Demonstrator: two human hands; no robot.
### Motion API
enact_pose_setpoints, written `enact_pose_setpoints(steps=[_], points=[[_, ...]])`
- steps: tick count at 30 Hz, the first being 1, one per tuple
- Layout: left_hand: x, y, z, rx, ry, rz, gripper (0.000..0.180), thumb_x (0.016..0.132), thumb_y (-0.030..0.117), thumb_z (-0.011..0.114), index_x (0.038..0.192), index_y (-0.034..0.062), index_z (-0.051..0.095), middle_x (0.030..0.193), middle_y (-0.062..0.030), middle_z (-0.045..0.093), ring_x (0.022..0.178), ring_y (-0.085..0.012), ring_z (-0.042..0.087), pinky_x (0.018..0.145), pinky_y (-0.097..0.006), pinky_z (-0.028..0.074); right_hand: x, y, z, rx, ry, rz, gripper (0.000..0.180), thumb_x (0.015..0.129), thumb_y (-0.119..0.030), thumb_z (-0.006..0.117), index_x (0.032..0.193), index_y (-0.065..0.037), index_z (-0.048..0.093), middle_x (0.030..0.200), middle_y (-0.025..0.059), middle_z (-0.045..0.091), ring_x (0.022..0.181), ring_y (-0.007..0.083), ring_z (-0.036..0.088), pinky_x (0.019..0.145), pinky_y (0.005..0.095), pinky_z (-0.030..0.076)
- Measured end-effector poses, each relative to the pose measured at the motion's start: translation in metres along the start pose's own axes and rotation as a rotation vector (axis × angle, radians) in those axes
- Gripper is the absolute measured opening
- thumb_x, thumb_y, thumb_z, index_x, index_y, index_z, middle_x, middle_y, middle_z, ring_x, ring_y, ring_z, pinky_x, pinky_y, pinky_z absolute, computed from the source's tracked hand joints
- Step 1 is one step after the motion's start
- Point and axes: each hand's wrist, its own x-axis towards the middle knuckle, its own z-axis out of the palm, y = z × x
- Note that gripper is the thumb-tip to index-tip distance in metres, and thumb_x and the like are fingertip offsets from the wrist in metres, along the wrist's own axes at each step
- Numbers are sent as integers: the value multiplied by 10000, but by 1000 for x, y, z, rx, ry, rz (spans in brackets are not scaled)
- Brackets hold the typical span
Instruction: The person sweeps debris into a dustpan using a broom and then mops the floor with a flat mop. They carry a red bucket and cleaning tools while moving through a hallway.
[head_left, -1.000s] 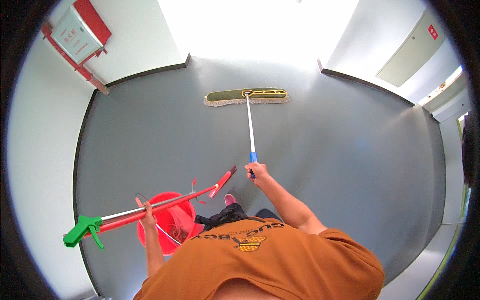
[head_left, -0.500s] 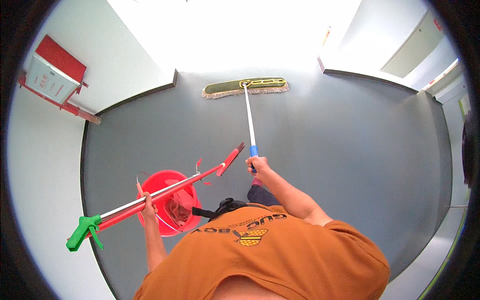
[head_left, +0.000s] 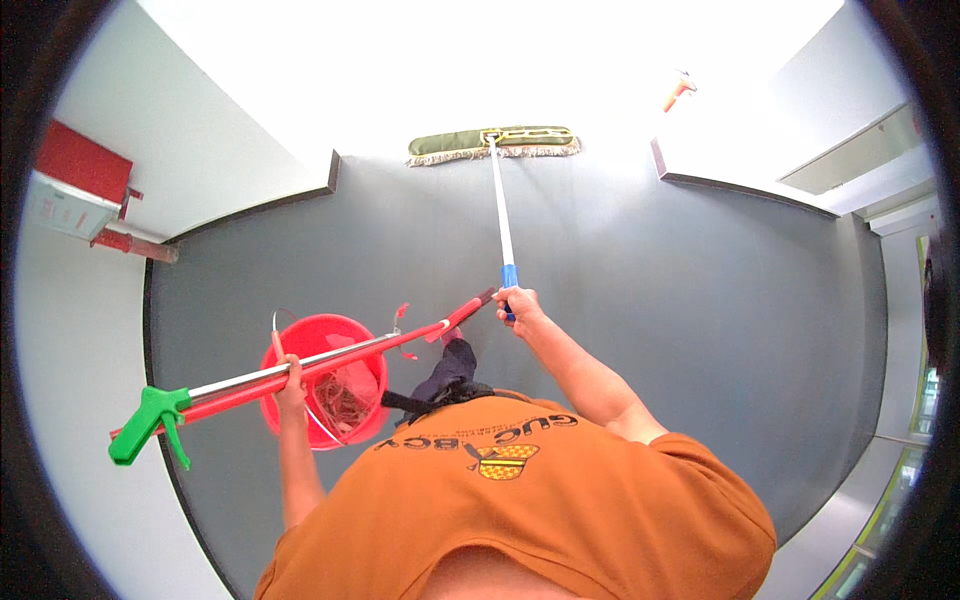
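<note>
My right hand (head_left: 518, 305) is closed round the blue grip of a dust mop. Its pale pole runs forward to a wide, flat mop head (head_left: 450, 146), green on top with a beige fringe, lying on the floor ahead. My left hand (head_left: 290, 388) is wrapped round two long tools side by side: a silver-shafted litter picker with a green trigger handle (head_left: 155, 418), and a red-handled broom (head_left: 425, 333) whose head points toward my right hand. Under that hand is a red bucket (head_left: 322, 326), its wire handle rising to the fingers. Crumpled litter (head_left: 345, 400) lies inside it.
Grey floor (head_left: 640, 330) spreads ahead and to the right. White walls with dark skirting stand on both sides, their corners (head_left: 334, 172) jutting in near the mop head. A red and white wall box (head_left: 85, 180) with a red pipe hangs at left.
I have stepped forward, and a different foot now shows in front. The wall box has slid toward the left rim. The mop head sits slightly farther ahead, and both hands keep their holds.
</note>
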Motion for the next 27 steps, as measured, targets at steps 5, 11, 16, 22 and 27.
enact_pose_setpoints(steps=[5,11,16,22,27], points=[[13,16,41,37,-18,-126,216,829,312,642,968,157,584,687,90,475,491,-9,351,398,-171,250,25,-22,-6,-14,-6,3,100,675,-65,585,626,-64,498,517,25,480,359,126,457,324,263,315],[25,44,80,24,-34,-139,248,836,310,632,1023,166,558,687,90,467,475,1,336,383,-156,251,31,-26,-5,42,-5,61,105,689,-43,596,729,-87,509,550,-3,477,367,106,440,329,253,258],[29,66,111,40,-33,-120,318,856,293,601,1133,212,466,681,98,432,472,5,307,372,-149,239,35,-49,-16,32,-40,33,108,693,-36,601,753,-76,520,551,2,471,374,116,436,331,257,301],[51,55,128,123,80,-82,207,871,321,581,1046,210,591,647,109,405,482,-3,286,386,-151,218,68,-86,-30,69,-71,91,139,700,-44,601,791,-77,502,555,9,472,379,113,435,335,227,284],[58,72,154,46,137,-58,179,833,351,632,874,185,578,655,90,445,492,-6,350,403,-158,245,93,-104,-32,53,-50,102,128,683,-62,608,691,-90,483,523,7,455,358,129,444,324,252,262]])
